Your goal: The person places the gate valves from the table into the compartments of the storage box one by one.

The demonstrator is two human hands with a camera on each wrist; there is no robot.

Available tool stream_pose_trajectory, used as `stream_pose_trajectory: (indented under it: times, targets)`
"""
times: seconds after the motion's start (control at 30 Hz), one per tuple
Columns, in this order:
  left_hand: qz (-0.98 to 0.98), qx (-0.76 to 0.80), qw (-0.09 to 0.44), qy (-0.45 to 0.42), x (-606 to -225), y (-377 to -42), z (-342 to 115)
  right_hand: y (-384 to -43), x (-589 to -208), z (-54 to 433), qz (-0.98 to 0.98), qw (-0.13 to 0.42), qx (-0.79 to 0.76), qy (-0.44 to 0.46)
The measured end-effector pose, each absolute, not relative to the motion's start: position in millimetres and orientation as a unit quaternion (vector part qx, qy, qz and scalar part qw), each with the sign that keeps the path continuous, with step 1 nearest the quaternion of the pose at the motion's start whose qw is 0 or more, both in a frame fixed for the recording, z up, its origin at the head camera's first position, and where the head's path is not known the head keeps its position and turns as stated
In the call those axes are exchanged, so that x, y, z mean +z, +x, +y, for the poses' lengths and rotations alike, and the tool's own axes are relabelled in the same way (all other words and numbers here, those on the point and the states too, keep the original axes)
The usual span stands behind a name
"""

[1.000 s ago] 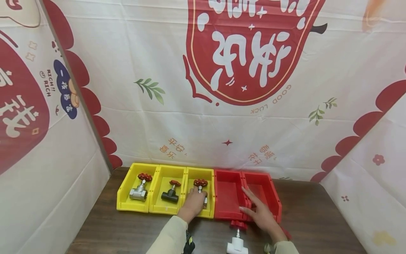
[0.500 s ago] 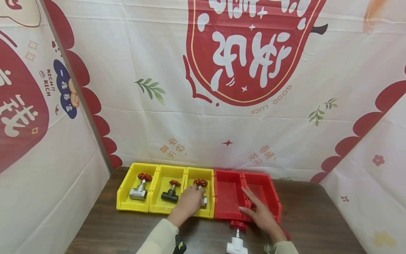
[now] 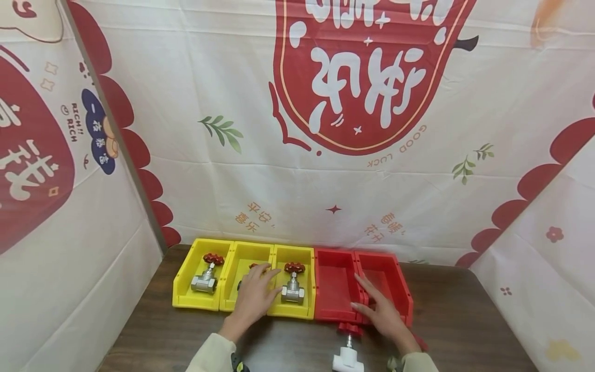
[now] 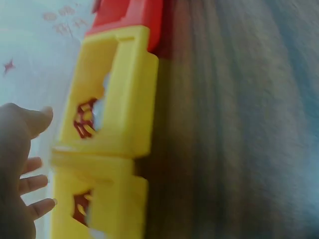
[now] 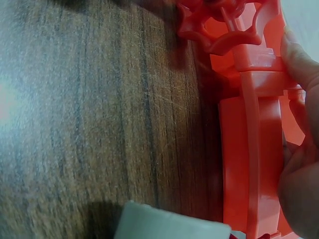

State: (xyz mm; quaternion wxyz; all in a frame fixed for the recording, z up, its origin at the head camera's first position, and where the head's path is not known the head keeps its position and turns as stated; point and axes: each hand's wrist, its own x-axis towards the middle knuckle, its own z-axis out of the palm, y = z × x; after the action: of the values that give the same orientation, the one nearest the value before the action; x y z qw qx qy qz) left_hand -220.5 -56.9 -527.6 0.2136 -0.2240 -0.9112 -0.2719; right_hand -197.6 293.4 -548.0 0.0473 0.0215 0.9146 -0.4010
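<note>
My left hand point(image 3: 253, 297), fingers spread and holding nothing, hovers over the middle yellow bin point(image 3: 241, 250). It hides most of the black gate valve there. To its right, a silver valve point(image 3: 293, 292) with a red handwheel lies in the third yellow bin point(image 3: 304, 253); its red handwheel point(image 4: 85, 118) also shows in the left wrist view. Another silver valve point(image 3: 204, 282) lies in the leftmost yellow bin point(image 3: 182, 289). My right hand point(image 3: 387, 316), with extended fingers, rests at the right red bin point(image 3: 404, 289). A white valve point(image 3: 347, 359) with a red handwheel point(image 5: 229, 37) is near it.
The left red bin point(image 3: 333, 302) stands between the yellow bins and the right red one. All the bins form a row on the dark wooden table point(image 3: 446, 310). Behind them hangs a printed white cloth point(image 3: 297, 191), with side panels left and right.
My left hand has come away from the silver valve in the third yellow bin and moved left over the middle bin. That valve now lies uncovered. My right hand has stayed in place.
</note>
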Motion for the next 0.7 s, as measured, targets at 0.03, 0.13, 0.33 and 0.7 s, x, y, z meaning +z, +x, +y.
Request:
stream_pose_trajectory:
  times: [0.03, 0.13, 0.33, 0.7]
  targets:
    - [-0.912, -0.272, 0.213, -0.219, -530.9, -220.0, -58.9, -197.6, -547.6, 293.3, 0.915, 0.048, -0.400, 0.022]
    - [-0.910, -0.288, 0.206, -0.216, -542.7, -219.7, -62.9, -197.5, -547.2, 293.2, 0.916, 0.050, -0.397, 0.024]
    - [-0.900, -0.330, 0.161, -0.236, -563.2, -220.2, -69.9, -195.4, -546.1, 291.0, 0.915, 0.045, -0.399, 0.022]
    - [-0.885, -0.366, 0.109, -0.265, -568.0, -231.4, -78.5, -198.4, -546.1, 292.6, 0.919, 0.045, -0.391, 0.022]
